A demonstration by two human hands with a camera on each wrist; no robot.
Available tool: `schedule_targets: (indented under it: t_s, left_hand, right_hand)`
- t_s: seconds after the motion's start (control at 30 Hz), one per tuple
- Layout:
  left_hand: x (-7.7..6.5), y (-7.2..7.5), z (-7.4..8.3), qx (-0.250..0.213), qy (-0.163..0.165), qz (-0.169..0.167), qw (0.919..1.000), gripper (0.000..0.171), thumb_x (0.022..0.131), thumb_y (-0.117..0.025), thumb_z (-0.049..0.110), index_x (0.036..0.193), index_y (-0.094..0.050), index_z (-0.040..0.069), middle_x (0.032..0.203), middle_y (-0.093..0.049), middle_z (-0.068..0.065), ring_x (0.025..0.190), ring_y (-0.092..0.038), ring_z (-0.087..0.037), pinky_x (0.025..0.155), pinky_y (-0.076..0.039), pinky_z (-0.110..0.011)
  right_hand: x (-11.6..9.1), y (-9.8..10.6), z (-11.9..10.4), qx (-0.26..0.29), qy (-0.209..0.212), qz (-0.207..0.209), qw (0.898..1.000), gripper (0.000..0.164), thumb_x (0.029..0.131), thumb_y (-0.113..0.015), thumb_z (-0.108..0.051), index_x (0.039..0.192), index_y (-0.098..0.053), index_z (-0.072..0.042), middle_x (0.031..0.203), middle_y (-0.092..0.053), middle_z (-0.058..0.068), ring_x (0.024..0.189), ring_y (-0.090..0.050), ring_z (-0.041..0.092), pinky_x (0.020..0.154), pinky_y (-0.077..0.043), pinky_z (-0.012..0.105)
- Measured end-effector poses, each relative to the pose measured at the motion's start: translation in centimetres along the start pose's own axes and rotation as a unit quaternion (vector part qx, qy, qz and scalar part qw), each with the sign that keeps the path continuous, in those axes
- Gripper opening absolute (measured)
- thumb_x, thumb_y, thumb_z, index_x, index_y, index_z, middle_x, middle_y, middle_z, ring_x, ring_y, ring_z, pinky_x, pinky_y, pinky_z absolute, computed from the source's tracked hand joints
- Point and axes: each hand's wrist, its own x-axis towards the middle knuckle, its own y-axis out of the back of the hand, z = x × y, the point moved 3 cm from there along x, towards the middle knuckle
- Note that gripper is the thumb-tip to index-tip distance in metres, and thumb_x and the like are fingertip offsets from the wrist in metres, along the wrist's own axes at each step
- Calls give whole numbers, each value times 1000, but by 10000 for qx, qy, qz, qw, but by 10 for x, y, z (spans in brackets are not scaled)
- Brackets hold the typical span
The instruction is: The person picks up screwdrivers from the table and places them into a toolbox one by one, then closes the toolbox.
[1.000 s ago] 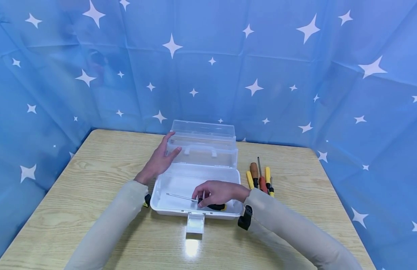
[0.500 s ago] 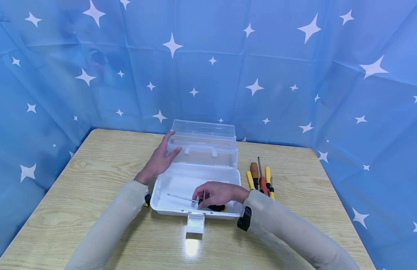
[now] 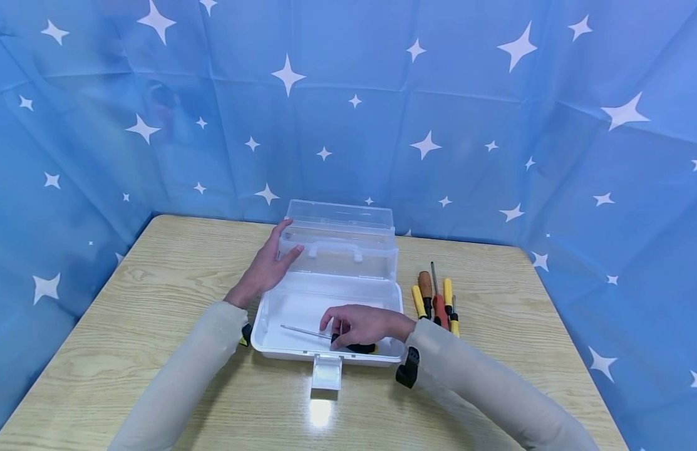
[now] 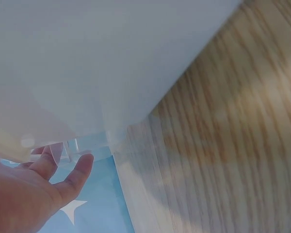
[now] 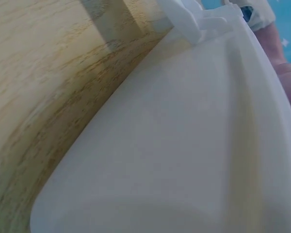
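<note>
A white toolbox with a see-through lid stands with its lid raised at the back. My left hand holds the lid's left edge, thumb in front and the other fingers partly behind the clear plastic, as the left wrist view also shows. Inside the base lies a screwdriver, its thin shaft pointing left and its black and yellow handle near the front wall. My right hand pinches the handle's front end from above, with the index finger slightly raised. The box wall hides this hand's fingers in the right wrist view.
To the right of the toolbox, several screwdrivers with yellow, brown and red handles lie bunched on the wooden table. The toolbox's front latch hangs down. A blue star-patterned curtain stands behind the table.
The right hand's index finger has lifted slightly, and the screwdriver's shaft has shifted a little. The left hand and the toolbox stay where they were.
</note>
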Motion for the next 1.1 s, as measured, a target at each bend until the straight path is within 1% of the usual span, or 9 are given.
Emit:
schedule_targets:
  t_s: [0.37,0.87,1.1]
  left_hand:
    - [-1,0,0,-5,39,-4,10000,71,100,-48,53,158,-12,34,166,-14,-5,149,-23,-35,114,-28,-62]
    - [-1,0,3,-15,37,9,10000,72,100,-49,54,158,-12,34,166,-16,-6,149,-24,-35,114,-29,-62]
    - [-2,1,4,-37,-42,0,10000,71,101,-49,51,159,-13,32,166,-16,-7,149,-24,-35,113,-29,-62]
  right_hand:
    - [2,-2,3,-39,143,-45,9999,28,94,-69,-13,119,-58,-18,90,-63,-4,78,-59,6,78,-49,23]
    - [3,-3,3,-209,41,98,9997,23,93,-71,-13,113,-61,-17,89,-62,-6,80,-58,5,80,-48,23]
    - [3,-5,2,-201,128,175,9996,23,92,-71,-9,112,-60,-14,87,-61,-4,79,-57,6,78,-48,22]
